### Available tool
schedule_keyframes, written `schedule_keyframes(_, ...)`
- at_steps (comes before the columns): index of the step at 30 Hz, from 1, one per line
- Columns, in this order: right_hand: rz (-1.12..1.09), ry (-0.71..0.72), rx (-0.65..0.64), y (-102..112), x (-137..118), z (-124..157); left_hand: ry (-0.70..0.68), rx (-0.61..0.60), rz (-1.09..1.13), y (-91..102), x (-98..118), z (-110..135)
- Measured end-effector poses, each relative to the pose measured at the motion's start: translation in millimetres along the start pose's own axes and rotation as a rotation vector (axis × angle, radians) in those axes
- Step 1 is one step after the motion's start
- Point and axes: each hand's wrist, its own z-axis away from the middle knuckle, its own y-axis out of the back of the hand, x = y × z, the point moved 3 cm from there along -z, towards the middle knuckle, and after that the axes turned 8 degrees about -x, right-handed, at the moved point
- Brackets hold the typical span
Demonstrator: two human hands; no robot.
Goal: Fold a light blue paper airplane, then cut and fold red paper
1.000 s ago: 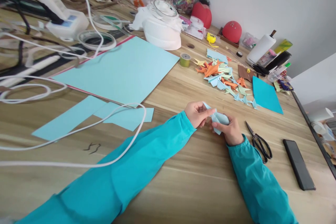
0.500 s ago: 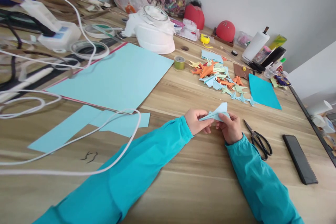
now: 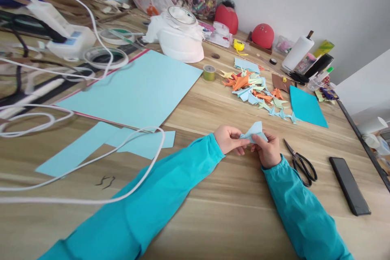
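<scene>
Between my two hands is a small folded piece of light blue paper [image 3: 254, 129], one pointed flap standing up. My left hand [image 3: 229, 139] pinches its left end between thumb and fingers. My right hand [image 3: 268, 148] grips the right end, thumb pressed on the front. Both hands are just above the wooden table, and some fingertips are hidden behind the paper. Beyond them lies a pile of folded paper figures [image 3: 243, 83] in orange, light blue, pale green and yellow. Black-handled scissors [image 3: 301, 164] rest just right of my right hand.
A phone [image 3: 349, 185] lies at the right. Leftward are a large light blue sheet [image 3: 137, 89], cut paper strips [image 3: 79, 146] and a looping white cable [image 3: 134, 195] crossing near my left sleeve. A thread spool [image 3: 209, 73] and a teal sheet [image 3: 307, 106] sit farther back.
My left fingers have closed farther over the paper's left end, so less of it shows. The upright flap has tilted slightly and sits a little lower. Both hands keep hold.
</scene>
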Motion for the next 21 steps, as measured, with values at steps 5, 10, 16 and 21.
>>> schedule_keyframes(5, 0.075, 0.032, -0.088, -0.2, 0.0, 1.2, 0.009, -0.038, 0.015, -2.3, -4.5, 0.0)
schedule_keyframes(10, 0.146, 0.042, -0.156, -2.3, -0.1, 2.8, -0.022, -0.13, 0.045, -3.9, -3.2, 2.1)
schedule_keyframes(16, 0.159, 0.039, -0.127, -2.2, -0.9, 3.3, -0.021, -0.156, 0.053, -2.9, -3.1, 1.5)
schedule_keyframes(21, 0.16, 0.031, -0.122, -3.5, -2.8, 4.5, -0.017, -0.154, 0.037, -2.8, -4.4, 1.0)
